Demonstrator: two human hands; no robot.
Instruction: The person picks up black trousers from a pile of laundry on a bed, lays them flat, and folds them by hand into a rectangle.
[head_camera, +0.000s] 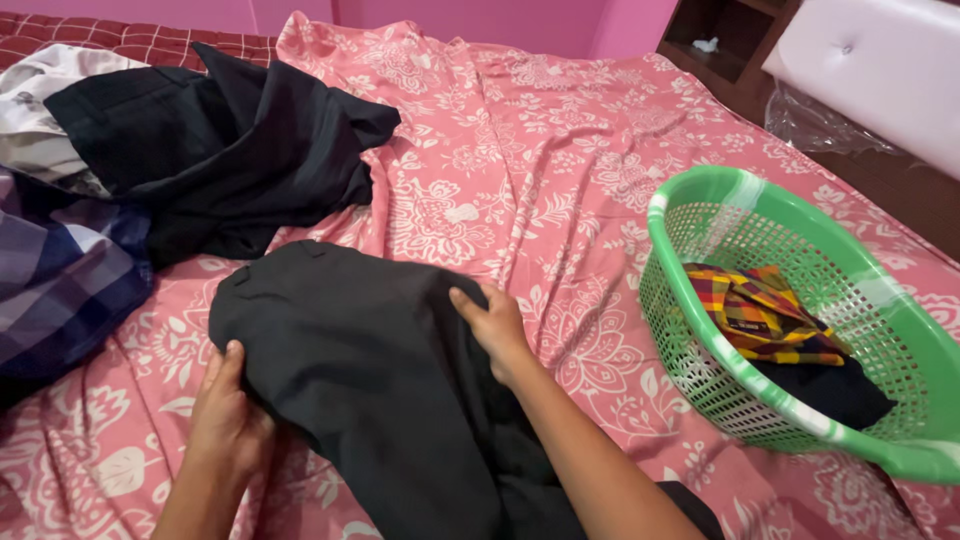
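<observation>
While the dark charcoal woven garment (370, 370) lay spread across the near part of the bed, both hands were on it. The left hand (228, 415) gripped the garment's left edge, fingers curled under the cloth and thumb on top. The right hand (495, 325) was closed on the fabric at the garment's upper right edge, pinching a fold between thumb and fingers. The two hands were well apart, one at each side of the garment.

The garment rested on a pink bedsheet with a white floral print (540, 170), which covered most of the bed. Its lower end ran off the bottom of the view, under the right forearm.

Beyond the garment, at the upper left, lay a heap of black cloth (230, 150), apart from the held piece. A blue and white checked fabric (60, 280) lay at the left edge, touching that heap, and a white printed cloth (40, 110) lay behind it.

To the right stood a green perforated plastic laundry basket (700, 190), tilted toward the person. Inside it were a folded multicoloured plaid cloth (765, 310) and a dark item (835, 390) beneath it. The basket was near the right hand but not touching it.
</observation>
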